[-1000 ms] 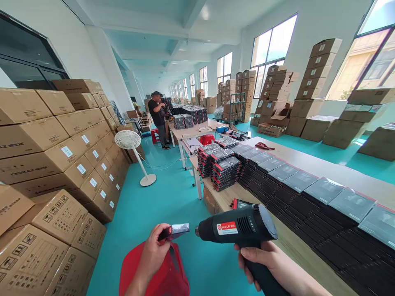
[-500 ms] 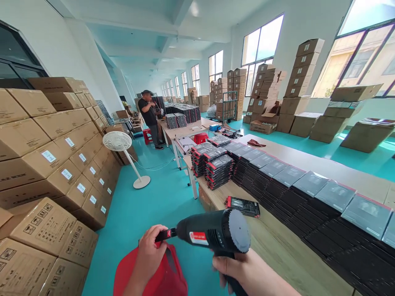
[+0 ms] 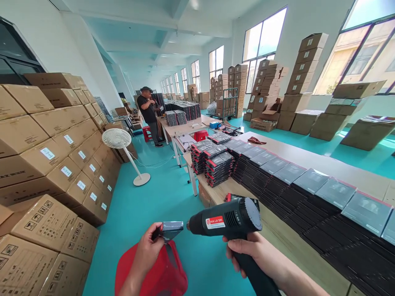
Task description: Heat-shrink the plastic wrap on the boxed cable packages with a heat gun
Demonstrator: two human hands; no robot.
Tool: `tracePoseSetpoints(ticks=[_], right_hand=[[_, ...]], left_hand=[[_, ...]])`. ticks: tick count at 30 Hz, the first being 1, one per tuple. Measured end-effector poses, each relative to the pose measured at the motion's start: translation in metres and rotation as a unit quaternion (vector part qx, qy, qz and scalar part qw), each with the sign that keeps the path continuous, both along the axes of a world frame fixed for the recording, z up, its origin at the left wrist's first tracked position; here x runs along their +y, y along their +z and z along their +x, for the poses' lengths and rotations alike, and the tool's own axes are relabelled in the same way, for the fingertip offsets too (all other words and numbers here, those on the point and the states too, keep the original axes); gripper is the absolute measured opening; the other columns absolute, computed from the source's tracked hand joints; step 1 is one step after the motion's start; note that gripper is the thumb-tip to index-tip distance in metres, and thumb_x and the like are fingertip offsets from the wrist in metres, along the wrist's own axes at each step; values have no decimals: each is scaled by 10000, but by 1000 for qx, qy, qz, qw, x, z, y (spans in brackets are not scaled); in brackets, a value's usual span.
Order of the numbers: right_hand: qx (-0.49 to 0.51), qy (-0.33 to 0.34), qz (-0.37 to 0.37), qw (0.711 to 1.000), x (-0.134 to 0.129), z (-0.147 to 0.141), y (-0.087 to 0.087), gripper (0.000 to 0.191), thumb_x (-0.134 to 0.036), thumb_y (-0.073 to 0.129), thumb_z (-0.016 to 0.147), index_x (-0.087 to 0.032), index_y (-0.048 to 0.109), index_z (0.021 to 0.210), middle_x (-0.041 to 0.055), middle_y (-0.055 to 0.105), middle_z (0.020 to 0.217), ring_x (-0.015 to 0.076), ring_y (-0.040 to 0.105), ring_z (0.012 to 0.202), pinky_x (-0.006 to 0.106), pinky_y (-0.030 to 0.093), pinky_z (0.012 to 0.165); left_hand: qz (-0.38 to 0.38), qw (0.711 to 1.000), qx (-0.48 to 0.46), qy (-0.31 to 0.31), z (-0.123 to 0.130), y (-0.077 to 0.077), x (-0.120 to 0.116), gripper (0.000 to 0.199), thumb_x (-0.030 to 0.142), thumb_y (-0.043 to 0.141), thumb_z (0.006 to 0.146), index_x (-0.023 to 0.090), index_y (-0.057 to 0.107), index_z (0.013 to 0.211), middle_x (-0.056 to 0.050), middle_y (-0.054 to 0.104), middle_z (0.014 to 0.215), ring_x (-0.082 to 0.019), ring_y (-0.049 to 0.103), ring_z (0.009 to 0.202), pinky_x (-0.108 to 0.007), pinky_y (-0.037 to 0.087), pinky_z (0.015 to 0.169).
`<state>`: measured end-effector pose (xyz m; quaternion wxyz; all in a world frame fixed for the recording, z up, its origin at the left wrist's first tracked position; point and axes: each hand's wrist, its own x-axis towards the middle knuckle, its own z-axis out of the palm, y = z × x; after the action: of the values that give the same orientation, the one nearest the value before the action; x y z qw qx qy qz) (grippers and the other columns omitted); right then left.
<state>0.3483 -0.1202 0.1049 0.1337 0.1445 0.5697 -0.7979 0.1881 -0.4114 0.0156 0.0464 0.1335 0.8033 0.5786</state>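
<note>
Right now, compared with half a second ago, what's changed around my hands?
The heat gun in your right hand has shifted right and slightly up in the picture, covering more of the loose package. The small box in your left hand has turned, showing a shiny side. Nothing was grabbed or released. The fan and stacked packs stayed put.

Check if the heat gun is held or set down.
Held: the right hand grips its handle, nozzle facing the package in the left hand.
</note>
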Motion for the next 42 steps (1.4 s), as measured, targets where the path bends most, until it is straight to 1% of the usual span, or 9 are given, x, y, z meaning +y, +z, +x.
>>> tracePoseSetpoints(ticks=[6, 12, 17, 23, 31, 33, 36, 39, 42], right_hand=[[38, -10, -52, 998, 5, -1, 0, 367, -428, 749, 738, -147, 644, 949, 37, 670, 769, 164, 600, 609, 278, 461, 527], [27, 28, -56, 998, -3, -1, 6, 364, -423, 754, 718, -148, 633, 924, 38, 673, 762, 165, 597, 601, 288, 454, 537], [-25, 70, -13, 997, -15, 13, -19, 320, -388, 732, 662, -164, 617, 860, 11, 642, 702, 153, 568, 561, 284, 432, 515], [-50, 72, 14, 996, -13, 29, -49, 276, -351, 688, 690, -164, 616, 880, 17, 650, 736, 151, 581, 563, 273, 420, 509], [-52, 61, -13, 997, -18, 32, -31, 319, -385, 715, 683, -158, 635, 891, 26, 661, 719, 152, 579, 583, 276, 420, 561], [-51, 37, -19, 998, -20, 31, -31, 349, -416, 723, 677, -164, 621, 896, 16, 645, 710, 152, 563, 561, 281, 418, 533], [-58, 60, -37, 996, -24, 29, -31, 317, -406, 717, 674, -157, 635, 853, 27, 652, 711, 145, 556, 566, 278, 412, 547], [-46, 54, 0, 997, -27, 26, -32, 299, -417, 716, 674, -165, 635, 813, 19, 637, 705, 150, 553, 580, 280, 415, 549], [-56, 54, -27, 997, -24, 26, -29, 380, -438, 742, 652, -158, 637, 886, 21, 643, 704, 154, 557, 571, 278, 412, 537]], left_hand=[[116, 982, -138, 51, 2, 3, 7, 296, 241, 635, 668, 209, 680, 959, 13, 697, 753, -195, 631, 670, -299, 513, 606], [240, 931, -248, 116, 2, 1, 11, 236, 229, 668, 608, 177, 652, 838, -3, 707, 702, -230, 676, 651, -342, 534, 619], [306, 879, -318, 184, -1, -3, 8, 76, 170, 595, 616, 186, 594, 691, -4, 657, 575, -205, 622, 517, -329, 513, 532], [338, 852, -335, 216, -3, -9, 0, 123, 154, 551, 675, 182, 623, 770, -10, 681, 625, -210, 639, 542, -355, 538, 560], [356, 833, -349, 242, -6, -12, 1, 91, 137, 516, 680, 194, 573, 721, 8, 628, 566, -186, 603, 478, -337, 521, 529], [358, 830, -351, 244, -5, -12, 2, 92, 136, 514, 681, 193, 573, 724, 7, 628, 573, -189, 609, 480, -340, 524, 528], [355, 827, -358, 247, -4, -13, 2, 85, 146, 510, 705, 191, 576, 732, 0, 624, 567, -208, 614, 477, -355, 524, 508], [357, 825, -360, 249, -5, -15, 1, 76, 150, 508, 730, 191, 572, 724, -1, 623, 569, -203, 609, 474, -344, 522, 500], [362, 821, -361, 254, -5, -18, 0, 132, 170, 473, 800, 195, 539, 689, -3, 602, 562, -186, 598, 470, -322, 518, 491]])
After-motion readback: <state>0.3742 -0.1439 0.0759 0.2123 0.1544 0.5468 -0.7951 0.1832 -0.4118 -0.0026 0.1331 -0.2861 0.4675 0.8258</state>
